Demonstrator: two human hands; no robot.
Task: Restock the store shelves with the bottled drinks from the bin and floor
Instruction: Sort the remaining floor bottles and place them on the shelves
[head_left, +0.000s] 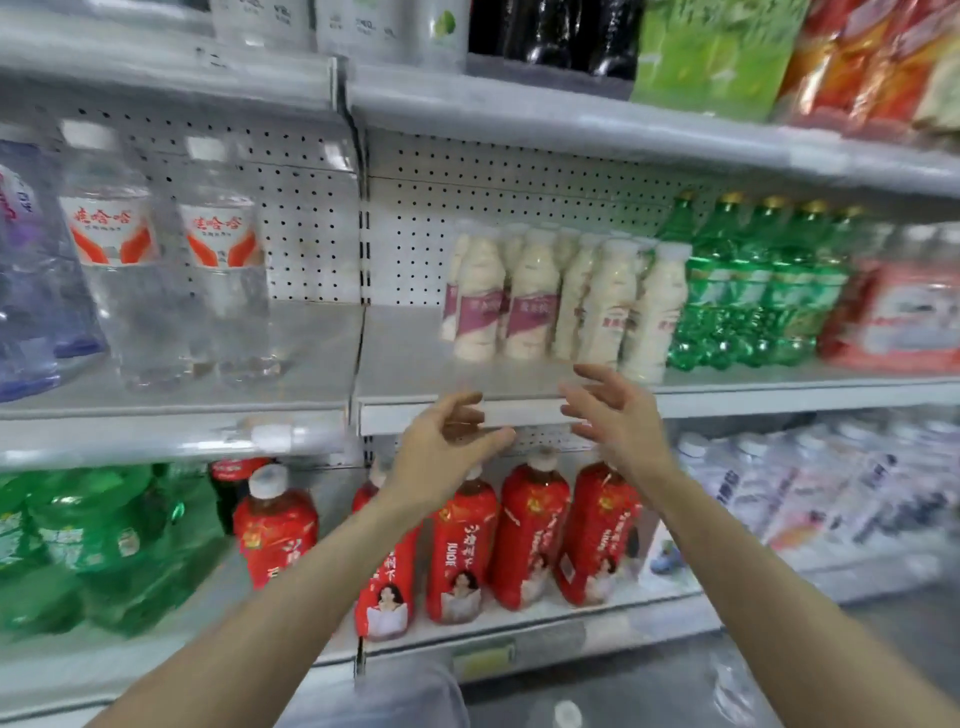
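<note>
Several cream-coloured milk drink bottles (566, 301) with pink labels stand in a cluster on the middle shelf (405, 364). My left hand (447, 447) and my right hand (613, 410) are raised in front of that shelf's front edge, just below the bottles. Both hands have their fingers spread and hold nothing. One shelf down, red-labelled tea bottles (530, 535) stand in a row behind my forearms. The view is blurred.
Large clear water bottles (156, 270) stand at the left of the middle shelf, green soda bottles (748, 291) at the right of the milk drinks. Bare shelf lies between water and milk drinks. Green bottles (98, 545) fill the lower left, wrapped water packs (810, 488) the lower right.
</note>
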